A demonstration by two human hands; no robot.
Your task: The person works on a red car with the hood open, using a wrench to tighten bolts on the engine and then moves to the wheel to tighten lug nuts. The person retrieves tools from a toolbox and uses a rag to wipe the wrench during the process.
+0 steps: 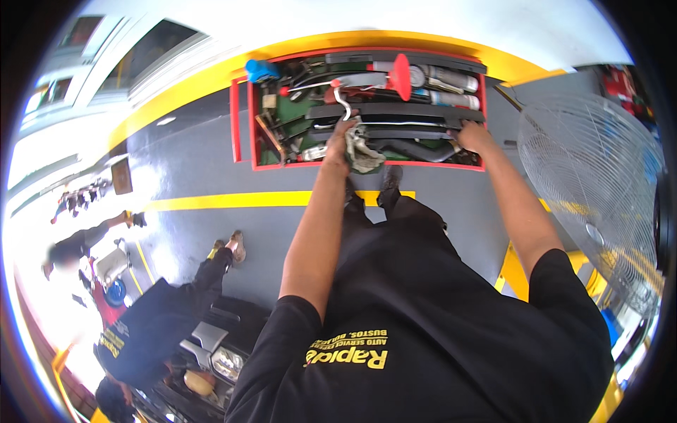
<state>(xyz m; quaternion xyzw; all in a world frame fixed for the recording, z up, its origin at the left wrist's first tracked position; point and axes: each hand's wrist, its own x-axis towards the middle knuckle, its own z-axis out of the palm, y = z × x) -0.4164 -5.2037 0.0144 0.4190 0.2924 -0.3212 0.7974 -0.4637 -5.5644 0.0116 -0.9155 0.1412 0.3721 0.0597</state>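
Observation:
Below me is an open red tool drawer [367, 166] with a green bottom, packed with tools. My left hand [338, 146] is closed on a crumpled greyish rag [364, 154] at its front edge. A curved, pale metal rod [343, 106] rises just above that hand; whether the fingers also hold it, I cannot tell. My right hand [475, 137] has its fingers curled at the right end of a long black strip [405, 113]. Beside that hand lies a dark curved hose-like piece [427, 151]. A red cone-shaped part [400, 76] stands among the tools.
Several spray cans or tubes [451, 79] lie at the drawer's right; a blue object [261, 70] sits at its left corner. A large wire-guarded fan [592, 176] stands to my right. At lower left, a person [159, 317] bends over a vehicle's front with a headlight [227, 363].

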